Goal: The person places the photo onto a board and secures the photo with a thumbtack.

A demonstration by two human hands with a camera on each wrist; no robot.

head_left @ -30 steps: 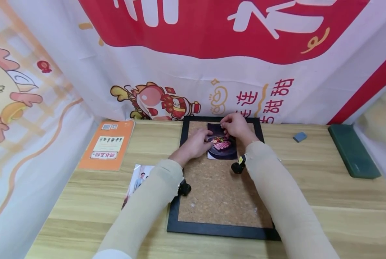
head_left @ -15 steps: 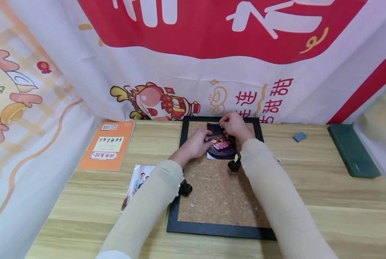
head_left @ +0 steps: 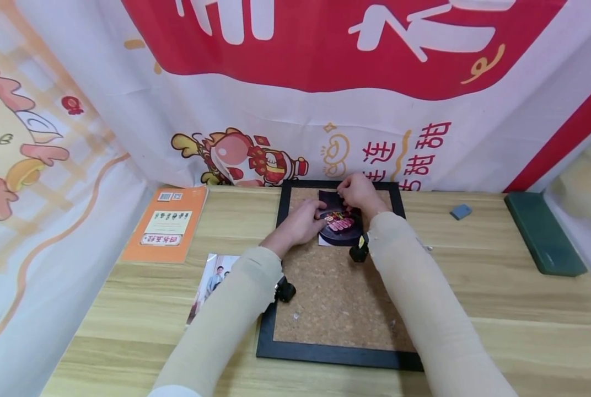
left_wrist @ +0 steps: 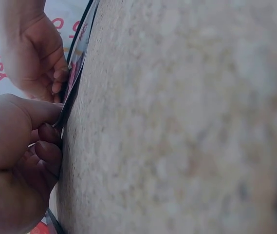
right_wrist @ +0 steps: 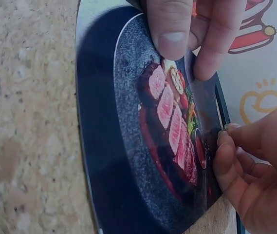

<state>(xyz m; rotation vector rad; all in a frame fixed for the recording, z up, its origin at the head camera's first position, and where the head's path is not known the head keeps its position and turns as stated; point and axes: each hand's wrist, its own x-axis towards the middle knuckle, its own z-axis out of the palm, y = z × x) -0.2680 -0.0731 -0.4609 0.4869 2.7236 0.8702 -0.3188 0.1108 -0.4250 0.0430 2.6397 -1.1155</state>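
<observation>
A photo [right_wrist: 99, 146] of sliced steak on a dark plate lies near the top of the black-framed cork board [head_left: 337, 300]. My left hand [head_left: 300, 221] holds its left side, thumb on the picture and the other fingers partly curled. At the photo's top edge my right hand [head_left: 359, 192] pinches a tiny pin-like object [right_wrist: 226, 127] between thumb and index finger. Fingertips hide most of that object. In the left wrist view the photo's edge [left_wrist: 69, 108] stands slightly off the cork.
Left of the board lie an orange book [head_left: 164, 226] and a family photo [head_left: 215, 278], partly under the left sleeve. To the right are a small blue block [head_left: 461, 212] and a dark green case [head_left: 546, 234]. Tiny clear bits [head_left: 296, 316] dot the lower cork. A printed cloth hangs behind.
The right wrist has turned slightly, its camera shifting left, while the fingertips stay at the photo's top edge. The left hand and the photo keep their places.
</observation>
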